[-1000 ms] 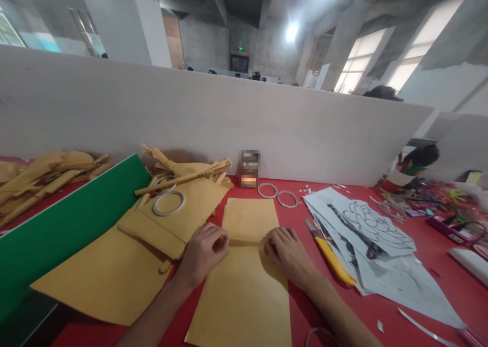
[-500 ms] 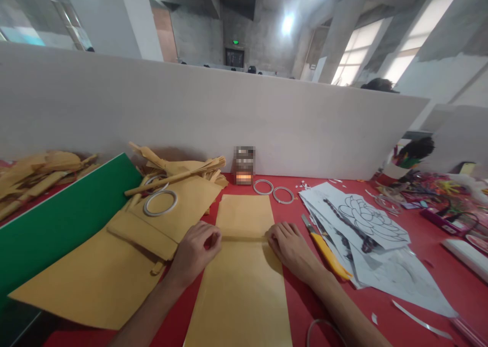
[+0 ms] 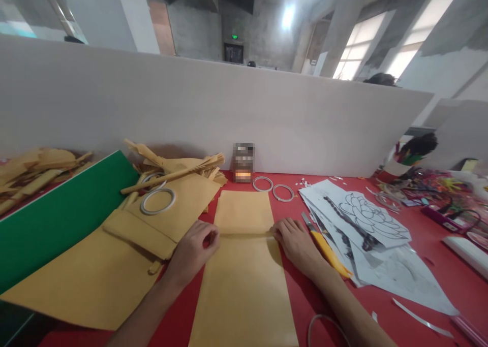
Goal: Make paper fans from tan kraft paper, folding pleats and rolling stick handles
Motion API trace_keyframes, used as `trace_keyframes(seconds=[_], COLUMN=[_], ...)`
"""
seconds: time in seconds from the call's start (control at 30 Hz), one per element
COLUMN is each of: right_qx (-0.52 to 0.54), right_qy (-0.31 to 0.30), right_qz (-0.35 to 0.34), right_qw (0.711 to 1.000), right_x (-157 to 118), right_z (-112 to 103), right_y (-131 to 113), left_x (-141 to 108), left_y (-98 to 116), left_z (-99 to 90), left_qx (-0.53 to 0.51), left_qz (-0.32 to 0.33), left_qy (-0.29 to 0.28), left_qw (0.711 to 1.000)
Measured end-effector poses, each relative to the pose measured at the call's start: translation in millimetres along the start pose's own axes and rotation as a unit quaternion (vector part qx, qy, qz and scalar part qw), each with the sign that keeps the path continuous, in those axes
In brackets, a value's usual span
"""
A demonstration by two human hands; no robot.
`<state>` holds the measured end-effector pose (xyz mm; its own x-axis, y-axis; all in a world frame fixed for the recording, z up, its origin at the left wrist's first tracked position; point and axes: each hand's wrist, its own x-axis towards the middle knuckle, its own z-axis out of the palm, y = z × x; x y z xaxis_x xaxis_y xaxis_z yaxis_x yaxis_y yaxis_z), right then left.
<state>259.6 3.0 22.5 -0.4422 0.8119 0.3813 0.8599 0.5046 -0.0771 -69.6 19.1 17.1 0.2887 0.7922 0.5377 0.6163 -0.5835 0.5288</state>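
The right hand slid outward; it and the left hand pinch the kraft-paper sheet, apparently creasing; next calls for even pressure.

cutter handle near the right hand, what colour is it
Yellow: the cutter handle shows best in the head view.

It looked like a craft workshop in a concrete hall: past the fingers stood a white partition and, far behind it, a green sign; on the red worktable, brown paper lay beneath the fingers and heaped to their left, with a yellow-handled cutter and a flower drawing to their right.
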Motion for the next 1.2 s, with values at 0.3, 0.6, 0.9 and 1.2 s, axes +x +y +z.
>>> trace_keyframes(seconds=[0.3,0.6,0.9,1.2], right_qx=[-0.037,0.171,0.190,0.206], right_qy=[0.026,0.025,0.039,0.029], right_qz=[0.003,0.010,0.019,0.024], right_qw=[0.999,0.985,0.981,0.978], right_x=[1,17,14,15], right_z=[-2,4,15,14], right_y=[-11,-56,-51,-53], left_x=[-1,-3,-3,-2], left_y=[-2,11,6,9], left_z=[1.9,4.2,5.2,3.7], left_qx=[0.002,-0.052,-0.084,-0.086], left_qz=[-0.021,0.018,0.002,-0.010], left_qy=[-0.018,-0.086,-0.080,-0.070], left_qw=[1.000,0.995,0.993,0.994])
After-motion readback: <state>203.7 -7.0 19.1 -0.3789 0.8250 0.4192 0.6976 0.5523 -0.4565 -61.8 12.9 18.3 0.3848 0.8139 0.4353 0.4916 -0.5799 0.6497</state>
